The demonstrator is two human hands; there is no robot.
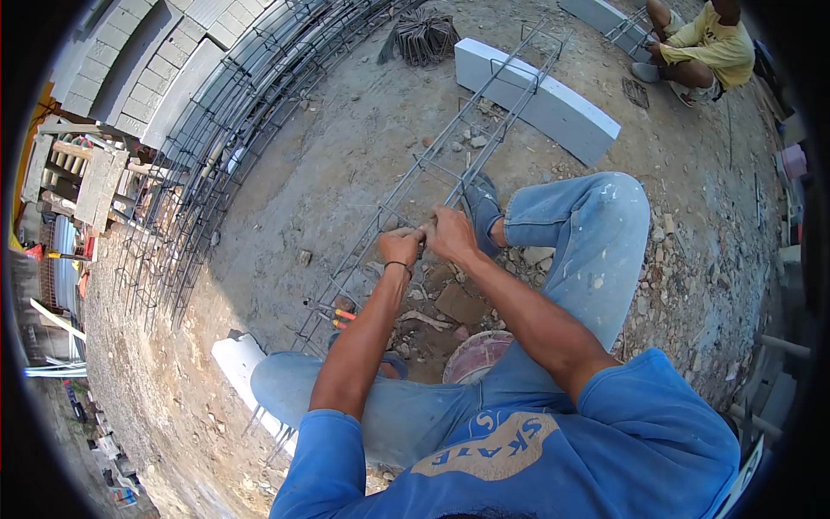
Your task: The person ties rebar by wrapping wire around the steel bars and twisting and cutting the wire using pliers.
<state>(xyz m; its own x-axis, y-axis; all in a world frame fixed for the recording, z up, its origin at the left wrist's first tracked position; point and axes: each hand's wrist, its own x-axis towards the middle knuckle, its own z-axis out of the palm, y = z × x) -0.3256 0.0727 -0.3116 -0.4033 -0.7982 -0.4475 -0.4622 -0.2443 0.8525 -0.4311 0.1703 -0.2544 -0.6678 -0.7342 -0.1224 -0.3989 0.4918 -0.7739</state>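
A long, narrow rebar cage (419, 164) with wire stirrups runs from the upper right down between my legs, at a slant. My left hand (399, 246), a dark band at its wrist, is closed at the cage's near long bar. Right beside it, my right hand (450, 233) is closed on the same bar, the knuckles of both nearly touching. Whatever small piece may lie between the fingers is hidden. Pliers with orange-red handles (344, 314) rest on the cage, lower left of my hands. A white block (545, 108) props up the far end.
Another white block (238, 368) lies at my left knee. More rebar cages (216, 147) are stacked at the left, near a bundle of bent stirrups (424, 36). Beneath me is an upturned reddish bucket (475, 355). A person in yellow (713, 48) squats at the upper right.
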